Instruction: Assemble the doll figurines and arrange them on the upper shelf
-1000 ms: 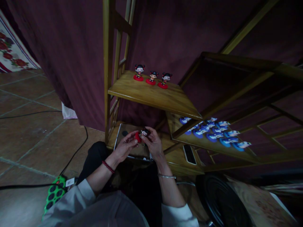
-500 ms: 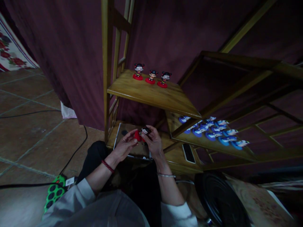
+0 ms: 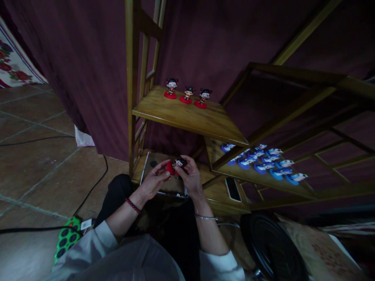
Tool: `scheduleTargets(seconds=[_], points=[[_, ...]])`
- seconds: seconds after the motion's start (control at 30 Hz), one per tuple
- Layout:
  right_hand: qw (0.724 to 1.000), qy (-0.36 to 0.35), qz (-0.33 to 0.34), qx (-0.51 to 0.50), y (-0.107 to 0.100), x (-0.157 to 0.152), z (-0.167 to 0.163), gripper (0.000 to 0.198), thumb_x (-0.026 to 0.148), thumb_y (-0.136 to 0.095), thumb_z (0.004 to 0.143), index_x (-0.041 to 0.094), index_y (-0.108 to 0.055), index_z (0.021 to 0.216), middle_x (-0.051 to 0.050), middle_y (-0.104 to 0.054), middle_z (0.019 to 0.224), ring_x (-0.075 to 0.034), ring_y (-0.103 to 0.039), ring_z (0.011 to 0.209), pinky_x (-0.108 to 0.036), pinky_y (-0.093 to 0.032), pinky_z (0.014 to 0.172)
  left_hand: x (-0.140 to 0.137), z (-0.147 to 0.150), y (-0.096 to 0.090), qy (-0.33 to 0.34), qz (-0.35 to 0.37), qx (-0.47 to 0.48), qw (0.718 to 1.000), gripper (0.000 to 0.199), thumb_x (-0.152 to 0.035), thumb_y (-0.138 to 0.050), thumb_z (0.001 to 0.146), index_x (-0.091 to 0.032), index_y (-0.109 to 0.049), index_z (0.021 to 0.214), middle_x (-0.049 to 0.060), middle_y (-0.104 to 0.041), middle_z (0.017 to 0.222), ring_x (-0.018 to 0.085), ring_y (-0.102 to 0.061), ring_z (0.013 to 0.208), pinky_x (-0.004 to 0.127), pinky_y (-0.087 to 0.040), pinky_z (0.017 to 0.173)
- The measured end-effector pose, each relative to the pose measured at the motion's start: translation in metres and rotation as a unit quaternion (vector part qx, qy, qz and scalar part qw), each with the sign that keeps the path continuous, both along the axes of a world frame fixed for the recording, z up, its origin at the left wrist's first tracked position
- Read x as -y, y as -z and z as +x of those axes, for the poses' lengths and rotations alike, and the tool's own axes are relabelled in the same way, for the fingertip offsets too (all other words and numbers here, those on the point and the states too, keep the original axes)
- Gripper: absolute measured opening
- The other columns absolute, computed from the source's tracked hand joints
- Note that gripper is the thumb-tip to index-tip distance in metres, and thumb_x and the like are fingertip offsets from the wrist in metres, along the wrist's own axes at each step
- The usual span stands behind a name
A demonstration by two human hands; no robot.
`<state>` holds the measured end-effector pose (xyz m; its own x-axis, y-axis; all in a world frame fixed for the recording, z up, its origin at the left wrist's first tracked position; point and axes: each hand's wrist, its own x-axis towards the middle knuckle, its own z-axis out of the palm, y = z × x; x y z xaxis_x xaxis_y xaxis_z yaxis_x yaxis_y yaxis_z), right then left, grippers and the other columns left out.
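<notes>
Red-based and small, the figurine (image 3: 175,165) sits pinched between your hands above the tray (image 3: 146,168) at the bottom shelf's left end. Your left hand (image 3: 154,180) grips the base, your right hand (image 3: 190,177) the head. It's likely light, rigid plastic with a fragile, wobbly neck; hold the base.

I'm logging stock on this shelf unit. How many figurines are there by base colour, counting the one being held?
Red-base figurines: 4, three on the upper shelf and one held between the left hand and right hand.
Blue-base figurines: about 12; the cluster overlaps, so not exact.
Total: about 16.
</notes>
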<state>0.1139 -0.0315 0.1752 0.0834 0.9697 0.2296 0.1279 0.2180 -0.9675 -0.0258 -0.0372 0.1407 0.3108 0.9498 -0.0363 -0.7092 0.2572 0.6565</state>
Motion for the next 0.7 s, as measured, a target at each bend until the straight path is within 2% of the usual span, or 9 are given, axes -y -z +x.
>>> scheduleTargets(seconds=[0.27, 0.5, 0.7], points=[[1.000, -0.003, 0.004, 0.006, 0.0002, 0.0005, 0.0005, 0.039, 0.028, -0.069, 0.068, 0.026, -0.054, 0.104, 0.000, -0.062, 0.096, -0.015, -0.060, 0.088, -0.032, -0.046, 0.083, 0.0003, 0.0007, -0.0006, -0.002, 0.003, -0.003, 1.000, 0.045, -0.016, -0.074, 0.065, -0.025, -0.064, 0.108, 0.004, -0.062, 0.106, 0.013, -0.056, 0.088, 0.023, -0.043, 0.072], [0.999, -0.021, -0.022, -0.020, -0.0022, 0.0013, 0.0035, 0.040, 0.027, -0.070, 0.067, 0.028, -0.054, 0.104, 0.001, -0.063, 0.094, -0.015, -0.059, 0.088, -0.031, -0.045, 0.084, 0.0020, 0.0004, -0.0029, 0.004, 0.011, -0.016, 1.000, 0.044, -0.017, -0.074, 0.066, -0.025, -0.064, 0.108, 0.004, -0.063, 0.105, 0.013, -0.055, 0.088, 0.023, -0.042, 0.071], [0.995, -0.041, -0.045, -0.080, -0.0021, 0.0009, 0.0050, 0.043, 0.027, -0.071, 0.067, 0.027, -0.054, 0.106, 0.002, -0.065, 0.089, -0.014, -0.060, 0.083, -0.029, -0.047, 0.079, 0.0030, 0.0005, -0.0070, -0.001, 0.032, -0.023, 0.999, 0.043, -0.017, -0.073, 0.067, -0.025, -0.064, 0.108, 0.004, -0.061, 0.108, 0.014, -0.053, 0.091, 0.023, -0.042, 0.070]])
